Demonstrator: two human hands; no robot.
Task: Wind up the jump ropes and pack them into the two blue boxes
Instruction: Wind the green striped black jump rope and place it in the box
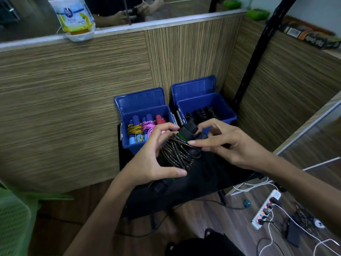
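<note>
Both hands hold one black jump rope (180, 151) with its dark cord wound around the handles, just in front of the two blue boxes. My left hand (155, 156) grips the bundle from the left and below. My right hand (225, 143) pinches the top of the bundle near the handle ends. The left blue box (129, 145) stands with its lid up and holds several wound ropes with blue, red, yellow and pink parts. The right blue box (227, 109), lid also up, holds several wound black ropes.
The boxes stand on a small black table (184, 193) against a wood-grain partition (73, 108). A black pole (258, 58) leans at the right. A power strip (266, 209) with cables lies on the floor at lower right. A green chair (13, 218) is at lower left.
</note>
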